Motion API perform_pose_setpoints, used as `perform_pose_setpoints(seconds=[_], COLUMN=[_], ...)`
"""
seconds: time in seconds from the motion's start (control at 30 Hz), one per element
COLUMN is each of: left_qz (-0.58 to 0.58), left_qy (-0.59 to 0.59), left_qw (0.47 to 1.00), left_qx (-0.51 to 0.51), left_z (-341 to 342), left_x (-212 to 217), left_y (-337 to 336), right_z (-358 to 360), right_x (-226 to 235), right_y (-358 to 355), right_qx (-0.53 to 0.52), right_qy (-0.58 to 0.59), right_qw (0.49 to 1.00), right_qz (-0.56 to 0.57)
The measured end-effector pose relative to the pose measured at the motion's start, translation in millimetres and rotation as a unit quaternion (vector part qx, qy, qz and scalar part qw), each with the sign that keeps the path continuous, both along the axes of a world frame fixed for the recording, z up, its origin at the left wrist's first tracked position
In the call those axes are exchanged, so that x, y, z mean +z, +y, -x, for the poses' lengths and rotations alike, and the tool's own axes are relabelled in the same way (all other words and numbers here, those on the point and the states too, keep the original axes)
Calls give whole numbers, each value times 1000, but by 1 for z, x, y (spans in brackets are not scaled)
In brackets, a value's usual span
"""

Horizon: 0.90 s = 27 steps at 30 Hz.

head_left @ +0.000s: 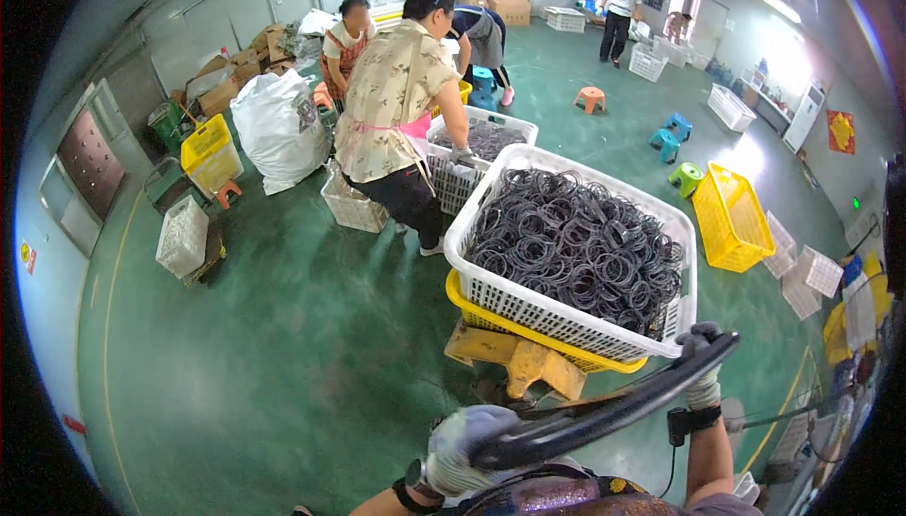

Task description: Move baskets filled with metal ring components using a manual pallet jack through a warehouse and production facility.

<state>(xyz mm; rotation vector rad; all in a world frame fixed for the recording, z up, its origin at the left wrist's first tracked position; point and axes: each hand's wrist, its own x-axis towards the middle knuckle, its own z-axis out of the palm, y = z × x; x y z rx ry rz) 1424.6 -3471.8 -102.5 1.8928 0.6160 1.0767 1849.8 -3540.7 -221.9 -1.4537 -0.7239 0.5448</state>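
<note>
- Head view: the left hand (464,450), in a pale work glove, is curled tight round the near end of a black bar (604,407).
- The right hand (703,365), gloved too, is closed over the bar's far end; a black strap sits on that wrist.
- The bar runs slantwise between both hands, low in the picture, just in front of a white basket (566,323).
- The white basket is heaped with dark rubber rings (576,242) and rests on a yellow crate (528,332), itself on a yellow wooden stand (514,360).
- Beyond it, a person in a patterned top (392,110) leans over a second white basket (462,181) of rings.
- A big white sack (278,129) stands to the left on the green floor (283,346).
</note>
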Motion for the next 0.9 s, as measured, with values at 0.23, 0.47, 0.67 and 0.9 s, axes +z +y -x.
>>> perform_pose_setpoints(seconds=[0.23, 0.47, 0.67, 0.9], left_qz=[-21, -37, -59, -114], left_qy=[-64, -138, -107, -48], left_qw=[964, 950, 953, 969], left_qx=[-259, -277, -277, -213], left_z=[-33, -56, -56, -45], left_x=[-5, -22, -23, -16], left_y=[18, 23, 46, 78], right_z=[6, 11, 2, 4], right_x=[37, 43, 29, 5], right_y=[-55, -56, -79, -74], right_qx=[-92, -167, -160, -227], right_qy=[40, 49, 117, 3], right_qw=[994, 983, 979, 974], right_qz=[-50, -63, -54, -24])
